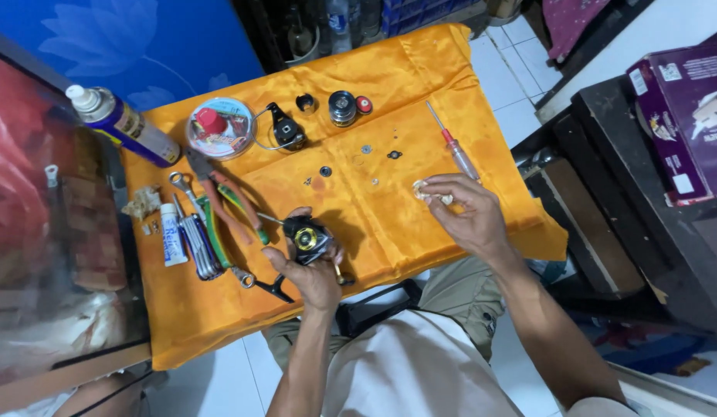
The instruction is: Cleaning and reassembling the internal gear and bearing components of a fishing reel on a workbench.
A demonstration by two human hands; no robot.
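Observation:
My left hand (312,270) grips a black fishing reel body (306,238) with a gold centre, held just above the orange cloth (420,93) near its front edge. My right hand (466,212) is to the right of it, fingers pinched on a small pale wad, perhaps tissue or cotton (424,190), resting on the cloth. A red-handled screwdriver (453,144) lies just beyond my right hand. Small washers and screws (366,150) are scattered in the middle of the cloth.
Pliers (233,202), a wrench, hex keys (198,243) and a small white tube (171,235) lie at the left. A spray can (123,123), a round clear tub (219,127) and black reel parts (285,127) sit at the back. A purple box (686,116) stands on dark furniture to the right.

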